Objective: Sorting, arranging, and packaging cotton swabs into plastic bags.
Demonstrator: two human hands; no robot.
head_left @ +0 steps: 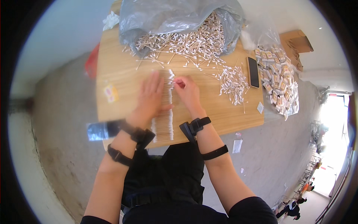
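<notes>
A long column of cotton swabs (163,128), laid side by side with their tips lined up, runs from mid-table toward the front edge. Across its left side lies my left hand (150,97), flat with fingers stretched and thumb apart, slightly blurred. At the column's right edge, near its far end, my right hand (189,93) has thumb and fingers pinched on a white swab tip; the rest of that swab is hard to make out. Beyond both hands, a heap of loose swabs (197,41) spills from a grey plastic bag (167,16).
A smaller swab pile (233,82) lies to the right, beside a phone (253,72). Many small packs (276,74) are massed at the table's right side, near a brown cardboard box (298,41). A yellow packet (111,93) sits at left. Dark straps circle both my forearms.
</notes>
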